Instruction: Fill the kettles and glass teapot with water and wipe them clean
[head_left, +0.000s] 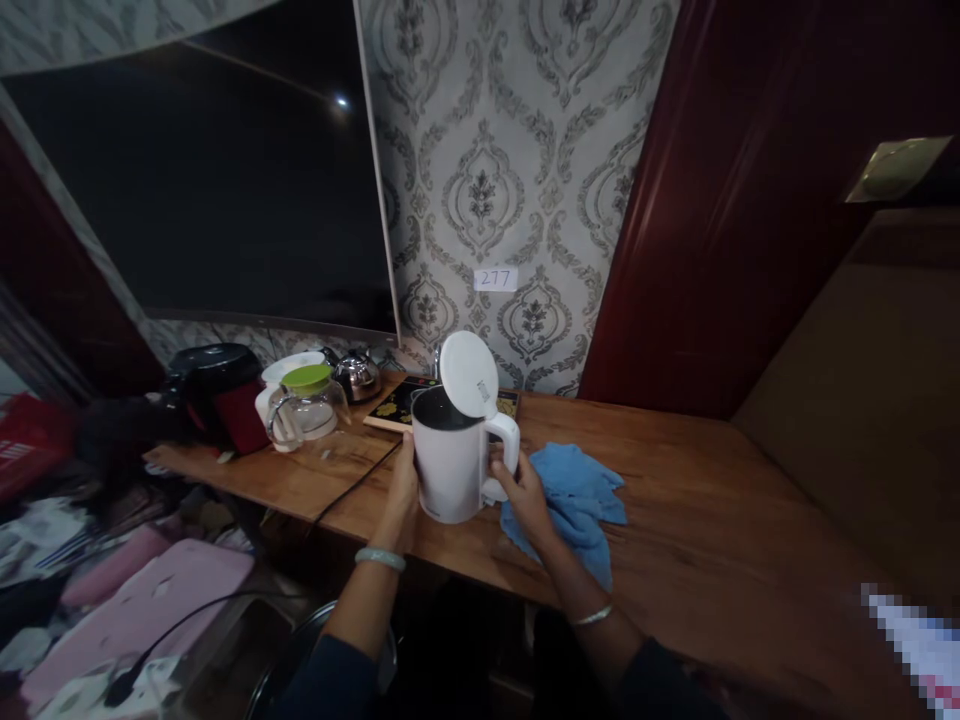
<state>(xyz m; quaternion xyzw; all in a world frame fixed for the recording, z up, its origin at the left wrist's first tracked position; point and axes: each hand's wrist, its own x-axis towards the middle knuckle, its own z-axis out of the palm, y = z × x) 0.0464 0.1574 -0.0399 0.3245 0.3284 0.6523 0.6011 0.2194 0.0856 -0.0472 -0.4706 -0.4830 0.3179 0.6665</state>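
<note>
A wide, flat, black-screened television (202, 190) stands beyond the hands, to their left. Under the hands runs a long brown wood-grained table (697, 520). Left of the left hand, toward the rear, stands a rounded clear glass pot with a green lid (319, 418). Directly between the hands is a white cylindrical kettle, apparently plastic-shelled with a dark interior (450, 470). Whether its base touches the table cannot be determined. A crumpled sky-blue cloth (577, 485) lies beside and partly behind the right hand. The kettle's round white lid (469, 373) stands raised above the handle.

Progress, as judged: the opening of the kettle is done and the vessel is in hand, mouth upward. Closing the lid remains undone. The cloth lies on the table, held by neither hand.

Hands: set apart, one on each side of the kettle. The left hand (406, 480) is curved against the kettle's left wall, its fingers largely hidden. The right hand (523, 495) is closed about the white looped handle (510, 430), thumb visible.
</note>
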